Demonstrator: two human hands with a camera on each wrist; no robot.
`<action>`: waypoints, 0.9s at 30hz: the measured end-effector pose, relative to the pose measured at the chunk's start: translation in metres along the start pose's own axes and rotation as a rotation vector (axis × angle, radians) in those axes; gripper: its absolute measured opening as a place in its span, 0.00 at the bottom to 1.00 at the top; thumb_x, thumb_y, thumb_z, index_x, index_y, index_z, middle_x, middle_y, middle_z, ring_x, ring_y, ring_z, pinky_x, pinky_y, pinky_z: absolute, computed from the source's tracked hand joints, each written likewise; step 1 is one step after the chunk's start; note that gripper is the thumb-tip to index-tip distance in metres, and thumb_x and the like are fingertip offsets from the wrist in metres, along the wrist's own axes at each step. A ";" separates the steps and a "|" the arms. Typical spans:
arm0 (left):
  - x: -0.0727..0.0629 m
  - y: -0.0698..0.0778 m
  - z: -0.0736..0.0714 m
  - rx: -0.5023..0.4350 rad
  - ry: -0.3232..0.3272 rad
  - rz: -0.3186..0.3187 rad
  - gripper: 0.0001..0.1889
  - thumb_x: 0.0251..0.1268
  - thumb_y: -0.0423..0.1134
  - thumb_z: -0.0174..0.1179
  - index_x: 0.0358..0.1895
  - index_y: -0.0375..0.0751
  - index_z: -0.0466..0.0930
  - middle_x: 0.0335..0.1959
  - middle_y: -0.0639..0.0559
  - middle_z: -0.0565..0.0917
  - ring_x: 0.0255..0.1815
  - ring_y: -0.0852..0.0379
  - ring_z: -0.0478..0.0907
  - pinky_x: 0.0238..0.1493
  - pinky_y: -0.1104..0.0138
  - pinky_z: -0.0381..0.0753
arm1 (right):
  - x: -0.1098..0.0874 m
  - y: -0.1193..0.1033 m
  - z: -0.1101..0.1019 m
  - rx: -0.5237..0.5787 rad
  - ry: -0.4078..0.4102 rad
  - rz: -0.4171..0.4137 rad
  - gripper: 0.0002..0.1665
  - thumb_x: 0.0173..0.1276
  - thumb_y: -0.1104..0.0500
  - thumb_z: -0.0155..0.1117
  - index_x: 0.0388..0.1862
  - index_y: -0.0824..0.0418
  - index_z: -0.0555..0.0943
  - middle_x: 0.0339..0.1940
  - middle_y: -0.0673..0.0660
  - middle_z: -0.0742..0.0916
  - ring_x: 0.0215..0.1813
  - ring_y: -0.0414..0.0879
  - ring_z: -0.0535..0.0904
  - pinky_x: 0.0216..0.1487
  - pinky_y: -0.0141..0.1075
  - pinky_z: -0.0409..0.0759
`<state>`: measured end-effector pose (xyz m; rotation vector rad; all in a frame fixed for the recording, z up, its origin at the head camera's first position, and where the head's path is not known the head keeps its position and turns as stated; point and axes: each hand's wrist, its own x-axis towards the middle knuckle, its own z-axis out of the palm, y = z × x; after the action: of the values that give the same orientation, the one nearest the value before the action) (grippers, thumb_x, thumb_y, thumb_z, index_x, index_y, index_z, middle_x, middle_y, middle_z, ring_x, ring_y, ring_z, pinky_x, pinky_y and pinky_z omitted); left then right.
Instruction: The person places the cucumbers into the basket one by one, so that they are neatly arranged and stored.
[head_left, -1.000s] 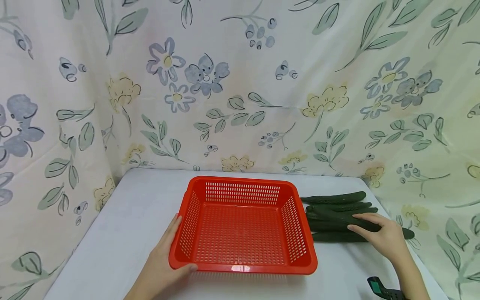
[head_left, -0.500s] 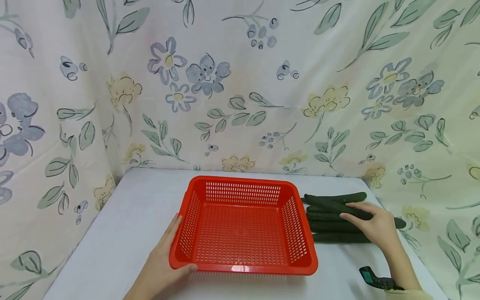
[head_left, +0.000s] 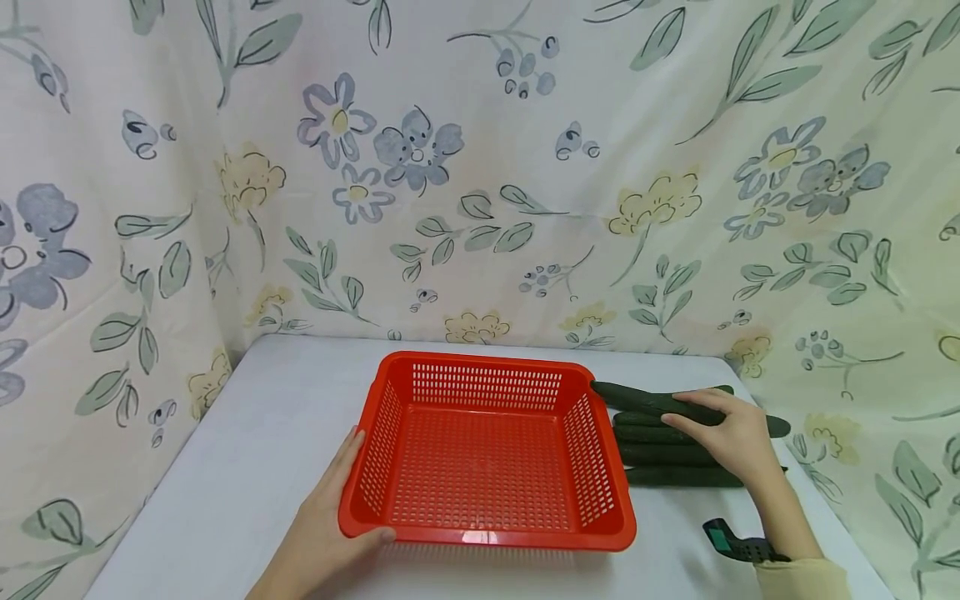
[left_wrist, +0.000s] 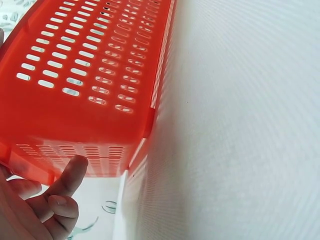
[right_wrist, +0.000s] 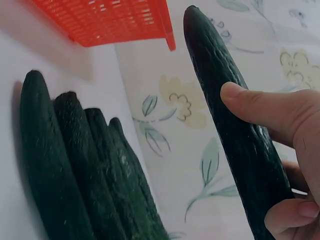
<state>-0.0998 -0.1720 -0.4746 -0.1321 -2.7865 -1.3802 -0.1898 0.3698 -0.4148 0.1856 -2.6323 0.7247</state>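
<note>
One long, dark-green, bumpy-skinned cucumber [right_wrist: 234, 135] is up in the air, right side of the scene, above its fellows, and it's the right hand [head_left: 738, 433] that has it: thumb on one face, the other fingers clamped against the opposite one. Nice spot to grip, around mid-length, presumably so neither end dips. The left tip slants toward the back right corner of the red, rectangular, slotted plastic basket [head_left: 480, 537]; from the head they seem to meet, yet the right wrist view shows a gap. Below, a row of other dark-green cucumbers [head_left: 667, 455], at least four, lies side by side near the basket's right wall, stems and tips roughly level, handy for picking one by one, I'd judge. Over to the left hand [head_left: 322, 521]: it holds the near left corner, thumb along the front rim, fingers apart at the side wall, likely to stop the basket sliding. Now the room: the basket's mouth faces straight up with no lid, though that raised right rim looks like the edge to clear. The white surface [head_left: 217, 475] runs wide to the left; its right edge is tight, the held cucumber's far end reaching about to it, with the flower-printed cloth [head_left: 465, 275] hanging close behind.
</note>
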 end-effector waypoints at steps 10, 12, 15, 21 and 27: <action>0.001 0.000 -0.001 0.006 -0.018 -0.041 0.69 0.46 0.67 0.79 0.89 0.59 0.42 0.89 0.48 0.50 0.82 0.35 0.60 0.55 0.46 0.89 | 0.018 -0.019 0.010 0.024 -0.012 -0.042 0.23 0.62 0.50 0.84 0.50 0.61 0.91 0.51 0.65 0.91 0.58 0.67 0.83 0.59 0.72 0.78; 0.001 0.001 -0.001 0.004 -0.019 -0.041 0.69 0.46 0.67 0.79 0.89 0.60 0.41 0.89 0.48 0.50 0.82 0.36 0.60 0.55 0.46 0.89 | 0.022 -0.023 0.012 0.031 -0.008 -0.044 0.23 0.61 0.50 0.84 0.50 0.61 0.91 0.51 0.66 0.91 0.58 0.67 0.83 0.60 0.71 0.77; 0.002 0.001 -0.001 0.004 -0.022 -0.044 0.69 0.46 0.67 0.79 0.89 0.60 0.41 0.89 0.49 0.49 0.82 0.36 0.60 0.56 0.46 0.89 | 0.027 -0.029 0.016 0.051 -0.009 -0.051 0.23 0.61 0.50 0.85 0.50 0.61 0.92 0.51 0.65 0.91 0.58 0.67 0.84 0.61 0.71 0.77; 0.003 0.000 0.000 0.010 -0.022 -0.031 0.68 0.48 0.65 0.79 0.89 0.57 0.42 0.89 0.46 0.50 0.82 0.35 0.60 0.57 0.45 0.88 | 0.037 -0.039 0.024 0.068 -0.044 -0.066 0.22 0.61 0.50 0.85 0.50 0.60 0.92 0.52 0.64 0.91 0.58 0.65 0.85 0.60 0.69 0.79; 0.002 -0.001 0.001 0.006 -0.016 -0.023 0.68 0.49 0.64 0.79 0.89 0.56 0.43 0.89 0.46 0.51 0.81 0.35 0.62 0.55 0.47 0.89 | 0.052 -0.050 0.032 0.073 -0.051 -0.122 0.21 0.61 0.51 0.85 0.49 0.59 0.92 0.50 0.61 0.92 0.55 0.63 0.87 0.59 0.65 0.82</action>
<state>-0.1016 -0.1717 -0.4754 -0.1122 -2.8134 -1.3823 -0.2370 0.3091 -0.3954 0.3864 -2.6171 0.7844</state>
